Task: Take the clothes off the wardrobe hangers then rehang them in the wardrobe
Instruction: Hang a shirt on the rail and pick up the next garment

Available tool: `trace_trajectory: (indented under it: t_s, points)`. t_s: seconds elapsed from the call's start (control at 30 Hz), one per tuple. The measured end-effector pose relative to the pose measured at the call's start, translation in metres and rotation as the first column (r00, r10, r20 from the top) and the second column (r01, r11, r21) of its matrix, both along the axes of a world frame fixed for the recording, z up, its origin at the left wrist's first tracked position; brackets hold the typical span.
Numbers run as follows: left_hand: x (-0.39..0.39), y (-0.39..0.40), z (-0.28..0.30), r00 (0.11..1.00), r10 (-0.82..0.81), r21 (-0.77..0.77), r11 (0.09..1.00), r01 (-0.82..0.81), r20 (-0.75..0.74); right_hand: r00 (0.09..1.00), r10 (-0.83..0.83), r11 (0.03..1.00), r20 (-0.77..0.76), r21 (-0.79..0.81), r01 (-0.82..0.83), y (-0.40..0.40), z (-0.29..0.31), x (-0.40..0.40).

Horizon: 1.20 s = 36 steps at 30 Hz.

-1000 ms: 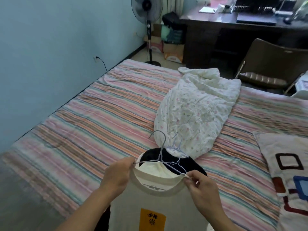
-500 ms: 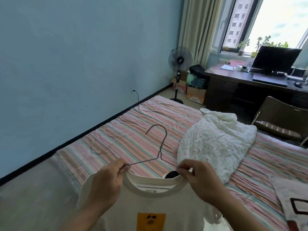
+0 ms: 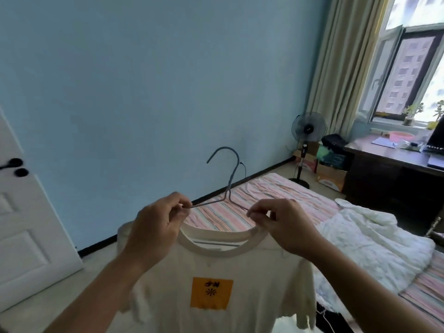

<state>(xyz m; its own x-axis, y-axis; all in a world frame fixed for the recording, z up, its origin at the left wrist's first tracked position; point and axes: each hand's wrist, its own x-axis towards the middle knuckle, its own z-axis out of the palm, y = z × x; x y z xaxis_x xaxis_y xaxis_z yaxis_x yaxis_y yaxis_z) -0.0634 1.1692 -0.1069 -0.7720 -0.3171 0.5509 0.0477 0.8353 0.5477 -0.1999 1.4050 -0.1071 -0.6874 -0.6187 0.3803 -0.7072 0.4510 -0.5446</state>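
A cream T-shirt (image 3: 216, 272) with an orange square patch hangs on a thin blue-grey wire hanger (image 3: 229, 179), held up in the air in front of me. My left hand (image 3: 156, 224) pinches the hanger's left arm at the shirt's collar. My right hand (image 3: 278, 224) pinches the hanger's right arm at the other side of the collar. The hook points up and to the left. No wardrobe is in view.
A bed with a striped sheet (image 3: 264, 195) and a crumpled white quilt (image 3: 365, 239) lies behind the shirt. A white door (image 3: 26, 227) is at the left, a standing fan (image 3: 308, 138) and a dark desk (image 3: 389, 169) at the right under the window.
Both hands have lifted the shirt on its hanger up off the bed. My view has swung up and to the left, bringing the door into sight.
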Motion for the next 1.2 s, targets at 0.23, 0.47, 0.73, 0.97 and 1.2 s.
trace_trajectory:
  t_s: [0.23, 0.47, 0.73, 0.97, 1.2]
  points:
    - [0.054, -0.002, 0.055, 0.983, 0.143, -0.009, 0.989, -0.145, -0.113, 0.952, 0.257, 0.957, -0.166, -0.096, -0.275, -0.034, 0.071, 0.008]
    - [0.118, -0.004, 0.063, 0.94, 0.311, 0.155, 0.945, -0.289, -0.142, 0.74, 0.671, 0.727, 0.046, -0.238, -0.644, -0.089, 0.098, 0.03]
    - [0.212, 0.004, 0.068, 0.868, 0.464, 0.2, 0.881, -0.43, -0.177, 0.475, 0.875, 0.479, 0.093, -0.3, -0.825, -0.15, 0.108, 0.094]
    - [0.304, 0.003, 0.07, 0.808, 0.569, 0.226, 0.816, -0.532, -0.153, 0.329, 0.942, 0.336, 0.07, -0.241, -0.91, -0.194, 0.11, 0.18]
    - [0.393, -0.012, 0.063, 0.743, 0.659, 0.196, 0.748, -0.634, -0.114, 0.218, 0.975, 0.221, 0.039, -0.195, -0.955, -0.231, 0.103, 0.274]
